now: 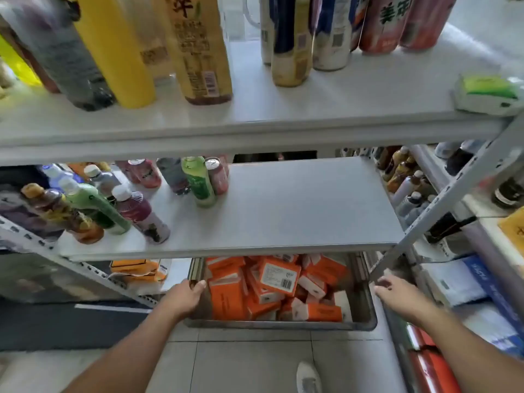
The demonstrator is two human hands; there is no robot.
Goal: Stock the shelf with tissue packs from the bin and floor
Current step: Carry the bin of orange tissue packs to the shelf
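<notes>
STEP: bin (278, 326) of tissue packs (279, 279), lower centre under shelf (297, 208), to be drawn out level | left hand (185, 296) curled over left rim | right hand (397, 292) beside right rim, grip unclear

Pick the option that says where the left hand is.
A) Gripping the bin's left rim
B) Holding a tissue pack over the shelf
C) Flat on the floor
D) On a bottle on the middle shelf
A: the left hand has its fingers curled over the left rim of the bin, which holds orange tissue packs.
</notes>
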